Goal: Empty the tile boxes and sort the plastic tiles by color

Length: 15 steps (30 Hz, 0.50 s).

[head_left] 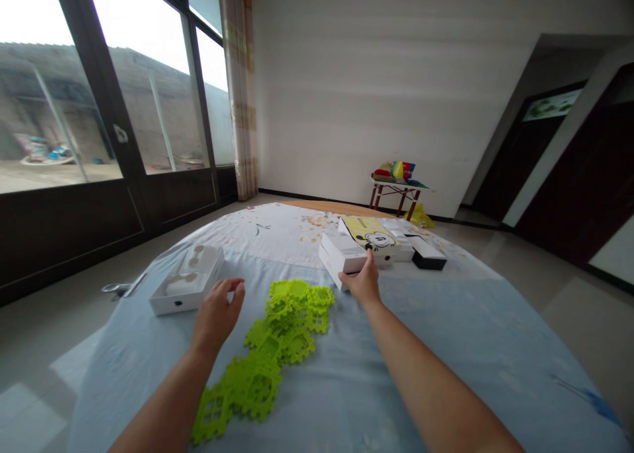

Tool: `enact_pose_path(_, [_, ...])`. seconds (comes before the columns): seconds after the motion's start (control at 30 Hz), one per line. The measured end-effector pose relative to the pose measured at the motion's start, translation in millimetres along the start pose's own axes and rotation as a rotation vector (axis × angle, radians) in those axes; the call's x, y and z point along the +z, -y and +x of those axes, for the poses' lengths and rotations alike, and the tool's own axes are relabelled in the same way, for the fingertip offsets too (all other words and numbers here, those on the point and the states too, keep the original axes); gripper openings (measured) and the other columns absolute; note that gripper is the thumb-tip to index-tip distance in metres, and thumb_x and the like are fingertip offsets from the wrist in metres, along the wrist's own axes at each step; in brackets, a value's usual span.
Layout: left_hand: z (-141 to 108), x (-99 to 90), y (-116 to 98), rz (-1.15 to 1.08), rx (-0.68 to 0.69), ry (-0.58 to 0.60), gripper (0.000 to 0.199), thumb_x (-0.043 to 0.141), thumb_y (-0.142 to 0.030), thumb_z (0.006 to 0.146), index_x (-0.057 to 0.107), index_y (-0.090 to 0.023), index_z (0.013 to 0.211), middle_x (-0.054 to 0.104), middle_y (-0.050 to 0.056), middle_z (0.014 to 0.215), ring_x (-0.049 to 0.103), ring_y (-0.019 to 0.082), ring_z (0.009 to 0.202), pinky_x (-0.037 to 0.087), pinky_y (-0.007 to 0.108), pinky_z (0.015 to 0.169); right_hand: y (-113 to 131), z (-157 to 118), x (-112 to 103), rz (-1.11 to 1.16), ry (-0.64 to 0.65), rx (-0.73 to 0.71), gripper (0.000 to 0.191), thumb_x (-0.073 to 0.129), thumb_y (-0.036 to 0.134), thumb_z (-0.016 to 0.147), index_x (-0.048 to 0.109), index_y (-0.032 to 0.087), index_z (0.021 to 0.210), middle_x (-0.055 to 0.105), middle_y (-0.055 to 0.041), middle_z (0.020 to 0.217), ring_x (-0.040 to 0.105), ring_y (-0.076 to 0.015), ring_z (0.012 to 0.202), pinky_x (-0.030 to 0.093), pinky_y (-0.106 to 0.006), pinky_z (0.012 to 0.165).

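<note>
A home, by the look of it: a patterned curtain beside tall windows onto a walled yard, a flowered tablecloth, a dark door with a patterned pane.

Lime-green pieces are set against pale-blue cloth at the view's seven o'clock. A white carton is seen at five, a yellow-topped, cartoon-printed box near four.

Table under cloth: green tiles, centre to seven o'clock; white tray, nine; yellow box, one; black box, two.
</note>
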<state>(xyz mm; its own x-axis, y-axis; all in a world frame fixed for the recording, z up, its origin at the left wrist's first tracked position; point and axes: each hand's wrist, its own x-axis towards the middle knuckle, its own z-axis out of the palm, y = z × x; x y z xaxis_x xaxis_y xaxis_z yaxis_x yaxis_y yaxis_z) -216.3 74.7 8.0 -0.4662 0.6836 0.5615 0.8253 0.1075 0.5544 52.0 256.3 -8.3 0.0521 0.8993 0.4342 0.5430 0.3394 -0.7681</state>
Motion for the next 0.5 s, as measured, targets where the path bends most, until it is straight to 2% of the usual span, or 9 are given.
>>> enact_pose_path(0.07, [-0.3, 0.7, -3.1, -0.007, 0.015, 0.024, 0.033, 0.042, -0.041, 0.081, 0.061, -0.017, 0.092, 0.063, 0.008, 0.092, 0.059, 0.02, 0.082, 0.046, 0.032, 0.074, -12.8, -1.6, -16.4, 0.109, 0.02, -0.068, 0.103, 0.071, 0.04, 0.053, 0.017, 0.015, 0.137, 0.034, -0.0185, 0.134, 0.035, -0.0336, 0.121, 0.03, -0.048, 0.098])
enact_pose_path(0.13, [-1.0, 2.7, -10.0, -0.032, 0.032, 0.06, 0.034, 0.042, -0.042, 0.081, 0.061, -0.017, 0.095, 0.063, 0.008, 0.093, 0.059, 0.02, 0.081, 0.047, 0.033, 0.073, -22.3, -4.6, -34.0, 0.24, 0.069, -0.068, 0.103, 0.072, 0.039, 0.053, 0.016, 0.016, 0.137, 0.034, -0.0165, 0.134, 0.036, -0.0299, 0.121, 0.029, -0.045, 0.101])
enact_pose_path(0.3, [0.2, 13.7, -37.5, -0.249, 0.075, 0.174, 0.041, 0.051, -0.046, 0.076, 0.055, -0.017, 0.105, 0.061, 0.01, 0.103, 0.059, 0.022, 0.091, 0.048, 0.04, 0.08, -21.7, -19.3, -79.9, 0.576, 0.367, 0.029, 0.101, 0.073, 0.035, 0.059, 0.01, 0.025, 0.137, 0.044, -0.0106, 0.126, 0.044, -0.0252, 0.114, 0.037, -0.044, 0.094])
enact_pose_path(0.37, [2.1, 17.5, -47.6, -0.366, 0.062, 0.268, 0.053, 0.057, -0.046, 0.072, 0.049, -0.016, 0.115, 0.056, 0.013, 0.115, 0.056, 0.024, 0.102, 0.047, 0.042, 0.084, -14.0, -26.3, -94.9, 0.676, 0.488, 0.033, 0.098, 0.072, 0.033, 0.061, 0.011, 0.029, 0.137, 0.047, -0.0081, 0.122, 0.047, -0.0239, 0.11, 0.039, -0.043, 0.091])
enact_pose_path(0.5, [4.8, 14.9, -63.1, -0.586, 0.039, 0.513, 0.083, 0.068, -0.04, 0.065, 0.029, -0.018, 0.135, 0.038, 0.019, 0.136, 0.036, 0.03, 0.125, 0.045, 0.043, 0.089, 3.4, -38.2, -110.9, 0.838, 0.691, -0.009, 0.089, 0.072, 0.029, 0.062, 0.019, 0.034, 0.134, 0.046, -0.0052, 0.123, 0.045, -0.0231, 0.112, 0.038, -0.041, 0.09])
